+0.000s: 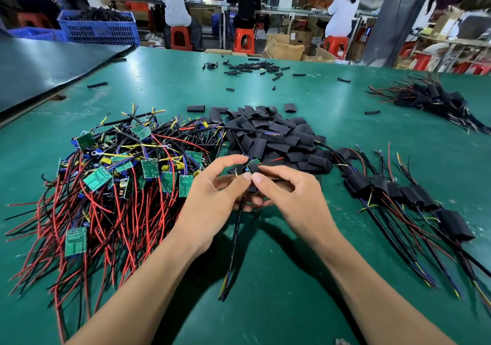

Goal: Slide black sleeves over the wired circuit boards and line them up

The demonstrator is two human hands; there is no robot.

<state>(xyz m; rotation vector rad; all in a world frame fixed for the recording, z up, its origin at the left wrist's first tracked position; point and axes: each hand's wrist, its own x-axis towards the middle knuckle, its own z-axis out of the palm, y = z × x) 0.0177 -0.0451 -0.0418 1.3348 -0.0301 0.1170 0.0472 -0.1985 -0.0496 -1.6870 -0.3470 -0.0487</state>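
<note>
At the centre of the frame the left hand (212,187) pinches the circuit board (255,161) near its wires, and the right hand (289,193) pinches the black sleeve (253,168), which covers the board only partly: a green corner shows. To do this well, keep the wires bunched and straight so none snags. Ease the sleeve on squarely until no green shows. Then lay the piece parallel with the finished row (409,193) at the right of the surface (279,304).

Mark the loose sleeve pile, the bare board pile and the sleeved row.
loose sleeve pile (276,142), head view, middle of the heap.
bare board pile (150,168), head view, on a green board mid-pile.
sleeved row (413,194), head view, on a sleeve mid-row.
</note>
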